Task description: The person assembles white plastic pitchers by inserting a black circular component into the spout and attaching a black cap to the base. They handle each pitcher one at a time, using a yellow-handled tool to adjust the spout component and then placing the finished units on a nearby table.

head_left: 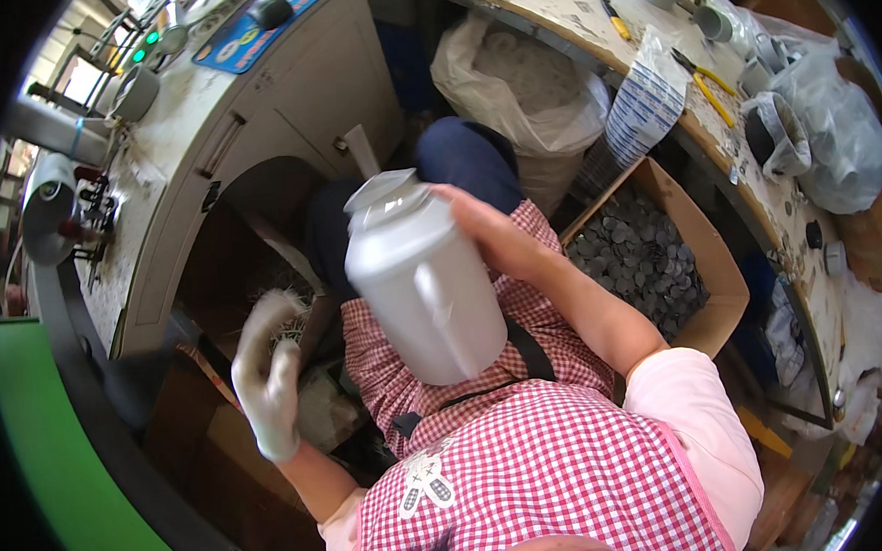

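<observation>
Above my lap, a light grey plastic jug (427,286) hangs slightly tilted, with a raised strip like a handle on the side facing up. My right hand (478,229), bare, grips the jug near its neck from the right; its fingertips are partly hidden. A short pale piece (362,152) sticks up behind the jug's neck. My left hand (270,374) wears a white glove and is off to the left of the jug, touching nothing. Its fingers are curved and apart from the thumb. Beneath both hands is my red checked apron (539,440).
A cardboard box (727,300) of grey discs stands right of my knees, below a worktable (744,155) with yellow-handled pliers (711,92) and plastic bags (837,125). Ahead is a white sack (460,60). A white cabinet (253,121) and a green panel (57,465) flank my left.
</observation>
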Action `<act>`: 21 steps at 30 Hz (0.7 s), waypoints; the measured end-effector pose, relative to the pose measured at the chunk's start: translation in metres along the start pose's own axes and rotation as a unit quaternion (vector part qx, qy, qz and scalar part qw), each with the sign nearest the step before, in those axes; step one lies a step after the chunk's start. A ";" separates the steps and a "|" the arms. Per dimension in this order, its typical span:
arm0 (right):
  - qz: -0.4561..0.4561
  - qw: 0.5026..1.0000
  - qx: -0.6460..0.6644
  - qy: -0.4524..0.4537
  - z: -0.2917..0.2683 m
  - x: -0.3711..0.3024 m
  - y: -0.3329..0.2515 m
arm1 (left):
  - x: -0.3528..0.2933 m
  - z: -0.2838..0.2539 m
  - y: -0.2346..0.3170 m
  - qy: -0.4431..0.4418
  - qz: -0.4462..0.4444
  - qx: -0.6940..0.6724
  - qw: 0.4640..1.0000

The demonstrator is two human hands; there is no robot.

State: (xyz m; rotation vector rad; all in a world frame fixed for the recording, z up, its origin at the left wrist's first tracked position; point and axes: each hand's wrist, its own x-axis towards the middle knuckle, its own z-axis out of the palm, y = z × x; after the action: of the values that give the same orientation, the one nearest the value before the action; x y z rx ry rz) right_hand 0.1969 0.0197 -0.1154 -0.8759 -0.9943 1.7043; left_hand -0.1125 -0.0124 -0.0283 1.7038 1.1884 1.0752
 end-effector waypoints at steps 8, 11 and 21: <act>-0.320 0.682 -0.653 0.078 -0.139 0.056 -0.117 | 0.053 0.081 -0.049 -0.066 -0.103 -0.204 0.971; -0.229 0.353 -0.857 0.299 -0.279 0.095 -0.181 | 0.060 0.092 -0.041 -0.047 -0.185 -0.189 0.963; 0.039 0.331 -0.915 0.226 -0.504 0.113 -0.225 | 0.046 0.023 -0.015 0.078 0.081 -0.137 0.984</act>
State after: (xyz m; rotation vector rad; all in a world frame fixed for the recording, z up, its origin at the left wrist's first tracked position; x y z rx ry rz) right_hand 0.6895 0.2918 -0.1334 -2.4421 -2.1962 -0.6864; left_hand -0.0858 0.0325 -0.0407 1.5424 0.9543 1.4245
